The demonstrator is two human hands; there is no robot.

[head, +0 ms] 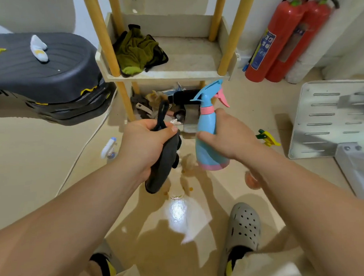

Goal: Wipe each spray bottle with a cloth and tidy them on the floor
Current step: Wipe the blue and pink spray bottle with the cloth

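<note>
At centre frame, a blue spray bottle (206,145) with pink collar and trigger is held nearly upright over the floor (42,164) by the right hand (229,135), with fingers and thumb curled round its body. At 9 o'clock of it, just apart, a dark grey cloth (163,168) is gripped in the closed fist of the left hand (147,139), with its free end hanging down. A white spray bottle (109,148) is noted lying on the floor farther out at 9 o'clock. A small yellow-green object (267,137), too blurred to identify, is seen at 3 o'clock. A shelf unit (174,73) carrying a green rag (137,50) is recorded at 12 o'clock, and 2 red fire extinguishers (277,39) at 1 o'clock.
</note>
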